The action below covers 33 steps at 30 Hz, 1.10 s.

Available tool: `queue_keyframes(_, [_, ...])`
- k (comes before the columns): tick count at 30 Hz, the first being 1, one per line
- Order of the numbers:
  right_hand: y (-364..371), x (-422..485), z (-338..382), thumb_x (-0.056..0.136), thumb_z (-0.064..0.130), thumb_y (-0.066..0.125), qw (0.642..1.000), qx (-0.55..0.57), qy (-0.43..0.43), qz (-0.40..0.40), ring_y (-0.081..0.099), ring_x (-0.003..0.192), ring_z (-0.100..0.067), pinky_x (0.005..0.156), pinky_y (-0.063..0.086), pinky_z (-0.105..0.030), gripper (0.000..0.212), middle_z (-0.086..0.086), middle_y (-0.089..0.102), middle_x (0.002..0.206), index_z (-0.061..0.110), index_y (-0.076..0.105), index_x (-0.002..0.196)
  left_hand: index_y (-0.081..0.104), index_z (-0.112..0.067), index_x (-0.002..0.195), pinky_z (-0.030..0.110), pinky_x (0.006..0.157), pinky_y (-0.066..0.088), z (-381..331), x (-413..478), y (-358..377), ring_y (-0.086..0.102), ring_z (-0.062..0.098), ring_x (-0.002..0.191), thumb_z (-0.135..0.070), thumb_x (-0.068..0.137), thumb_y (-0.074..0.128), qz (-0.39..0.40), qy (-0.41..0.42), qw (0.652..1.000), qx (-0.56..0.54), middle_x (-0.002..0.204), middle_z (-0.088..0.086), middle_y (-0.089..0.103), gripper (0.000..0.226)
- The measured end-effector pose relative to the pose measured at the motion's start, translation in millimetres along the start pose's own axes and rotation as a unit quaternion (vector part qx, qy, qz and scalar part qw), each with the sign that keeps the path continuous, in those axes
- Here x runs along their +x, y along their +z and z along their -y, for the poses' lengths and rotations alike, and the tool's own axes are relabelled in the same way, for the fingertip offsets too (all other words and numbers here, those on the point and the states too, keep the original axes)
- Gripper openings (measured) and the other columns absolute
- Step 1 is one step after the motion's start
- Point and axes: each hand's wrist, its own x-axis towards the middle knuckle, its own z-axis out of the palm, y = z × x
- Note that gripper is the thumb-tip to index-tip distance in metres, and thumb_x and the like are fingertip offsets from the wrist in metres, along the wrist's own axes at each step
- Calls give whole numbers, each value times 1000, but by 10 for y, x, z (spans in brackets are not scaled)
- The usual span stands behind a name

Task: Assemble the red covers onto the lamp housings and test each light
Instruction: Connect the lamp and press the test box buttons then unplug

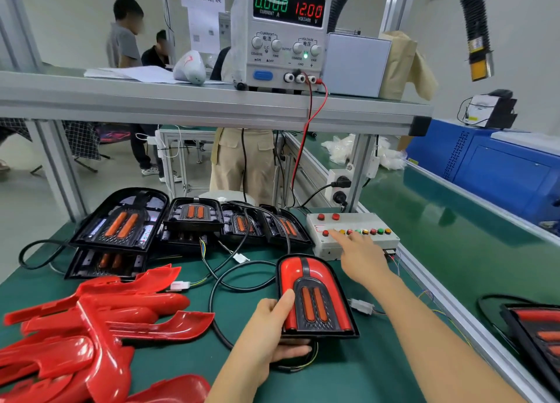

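Lamp [315,299]: stiff, glossy, light-looking; best gripped by its edges.
Left hand [272,327]: clasps lamp's corner.
Right hand [360,257]: finger out, holding nothing, at button box [357,236].

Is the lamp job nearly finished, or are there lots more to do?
Not nearly. One lamp already wears its red cover, held by the left hand, while the right hand reaches the button box to test it. Several bare housings and a pile of red covers wait.

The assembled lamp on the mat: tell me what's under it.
Under the assembled lamp, the left hand curls its fingers beneath the near edge, lifting it off the green mat. A black cable loops underneath. Anything further under the housing is hidden.
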Motion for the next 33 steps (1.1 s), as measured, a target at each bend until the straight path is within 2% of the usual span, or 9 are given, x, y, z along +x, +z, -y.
queue_keyframes(5, [98,62,98,93,12,38,998,-57,6,-2,31,134,-31,103,34,-44,71,-12,35,147,40,11,152,51,-9,112,34,62,59,12,-65,7,73,29,78,-47,98,42,11,-7,1000,-7,102,16,70,42])
queue_keyframes(18, [106,130,115,92,12,40,999,-47,13,-14,34,128,-29,100,34,-43,70,-9,42,137,42,17,151,50,-8,113,35,61,58,-7,-82,20,73,31,79,-42,99,43,-1,-26,999,-21,103,20,69,37])
queue_keyframes(21, [106,135,81,93,14,37,1000,-26,18,0,31,132,-30,104,31,-45,68,-9,38,143,41,15,151,50,-8,112,35,62,58,-7,-82,17,73,30,78,-43,99,42,-1,-20,1000,-16,103,19,69,37])
queue_keyframes(26, [88,132,-105,96,19,34,997,-28,73,6,23,140,-32,107,29,-46,63,-12,33,152,34,12,153,50,-8,112,35,62,59,0,-72,14,73,30,78,-44,100,41,4,-18,1000,-12,103,19,69,39])
queue_keyframes(33, [67,132,-135,95,19,35,997,-54,58,10,21,142,-32,110,26,-47,65,-14,30,154,35,11,154,51,-8,111,35,58,58,31,-23,7,73,31,76,-44,98,45,-3,-18,1000,-19,97,18,71,39])
